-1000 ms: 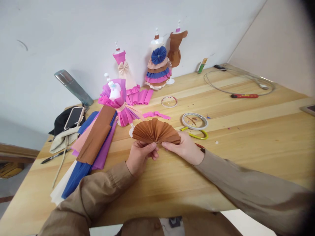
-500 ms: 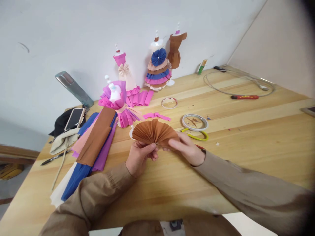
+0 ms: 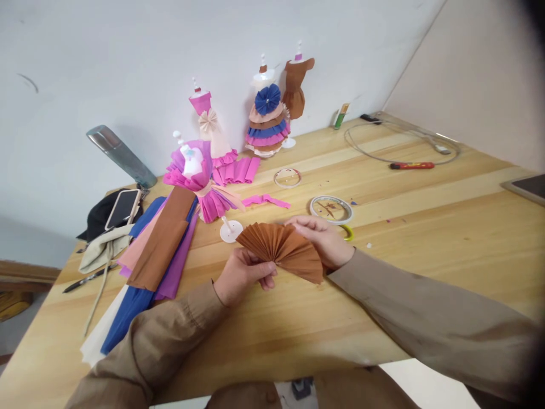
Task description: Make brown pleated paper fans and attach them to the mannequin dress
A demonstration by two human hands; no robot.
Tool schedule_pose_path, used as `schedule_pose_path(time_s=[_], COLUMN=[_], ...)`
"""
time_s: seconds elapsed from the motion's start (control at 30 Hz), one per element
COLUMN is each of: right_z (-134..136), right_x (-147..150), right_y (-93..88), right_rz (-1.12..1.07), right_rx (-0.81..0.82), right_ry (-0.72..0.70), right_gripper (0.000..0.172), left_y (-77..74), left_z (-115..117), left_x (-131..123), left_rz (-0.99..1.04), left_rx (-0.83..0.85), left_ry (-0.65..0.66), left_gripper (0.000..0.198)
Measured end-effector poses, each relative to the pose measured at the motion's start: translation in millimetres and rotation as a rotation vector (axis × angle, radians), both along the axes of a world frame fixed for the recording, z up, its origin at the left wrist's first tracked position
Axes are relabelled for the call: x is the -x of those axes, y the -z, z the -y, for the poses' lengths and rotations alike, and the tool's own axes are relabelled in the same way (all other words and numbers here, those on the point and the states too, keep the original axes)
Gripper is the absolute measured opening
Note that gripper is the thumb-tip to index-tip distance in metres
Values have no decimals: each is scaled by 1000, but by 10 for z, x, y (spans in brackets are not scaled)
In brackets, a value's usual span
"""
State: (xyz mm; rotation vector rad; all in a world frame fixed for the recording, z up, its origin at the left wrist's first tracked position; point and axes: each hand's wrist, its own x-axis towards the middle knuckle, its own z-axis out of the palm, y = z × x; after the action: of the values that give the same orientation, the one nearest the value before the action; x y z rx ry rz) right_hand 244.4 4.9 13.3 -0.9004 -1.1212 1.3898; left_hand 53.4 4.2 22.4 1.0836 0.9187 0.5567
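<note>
A pleated brown paper fan (image 3: 293, 253) is spread in a wide half circle above the table. My left hand (image 3: 242, 275) is closed on its gathered base, the thumb pressed on top. With fingers bent over the far right edge, my right hand (image 3: 326, 241) grips the pleats, and part of that hand is behind the paper. Just beyond the fan stands a small mannequin in a pink and purple paper dress (image 3: 193, 170), its white round base (image 3: 231, 230) near the fan's left edge. A roll of white tape (image 3: 313, 207) lies past my right hand.
Strips of coloured crepe paper (image 3: 159, 244) lie at the left beside a phone (image 3: 122, 209) and a pen (image 3: 87, 279). Several dressed mannequins, including a tiered one (image 3: 266, 133), stand against the wall. A red utility knife (image 3: 411, 166) and a cable (image 3: 370, 152) are at the back right.
My right hand has moved from the fan's lower right side up to its far edge. The fan's right side now tilts down toward me. The whole view has shifted slightly.
</note>
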Motion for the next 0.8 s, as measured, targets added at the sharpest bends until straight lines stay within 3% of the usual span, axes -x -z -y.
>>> schedule_pose_path(time_s=[0.1,0.2,0.27,0.37,0.47,0.53,0.57,0.8], right_z=[-19,-48,-79,-104,-32,69,124,279], right_x=[-54,-128,-223,-428,-601,-648,-649,-466], right_y=[9,-40,-108,-213,-243,-203,-171,-54], right_rz=[2,176,399,1027,1425,1574,1588,1709], right_rx=[11,-60,-153,-356,-225,-159,-184,-318], right_ry=[94,106,181,347,189,90,35,19], right_gripper=[39,37,23,15,16,13,12,30], left_y=[-22,-33,-27,13,74,111,127,197], left_z=[7,15,20,45,94,121,127,74], left_x=[0,5,11,17,16,13,13,36], left_rz=[-40,-38,-18,11,21,34,40,56], left_rx=[-23,-35,-42,-42,-37,-36,-36,-30], left_ry=[21,26,8,-38,-64,-62,-62,-101], left_gripper=[32,31,32,35,37,36,36,36])
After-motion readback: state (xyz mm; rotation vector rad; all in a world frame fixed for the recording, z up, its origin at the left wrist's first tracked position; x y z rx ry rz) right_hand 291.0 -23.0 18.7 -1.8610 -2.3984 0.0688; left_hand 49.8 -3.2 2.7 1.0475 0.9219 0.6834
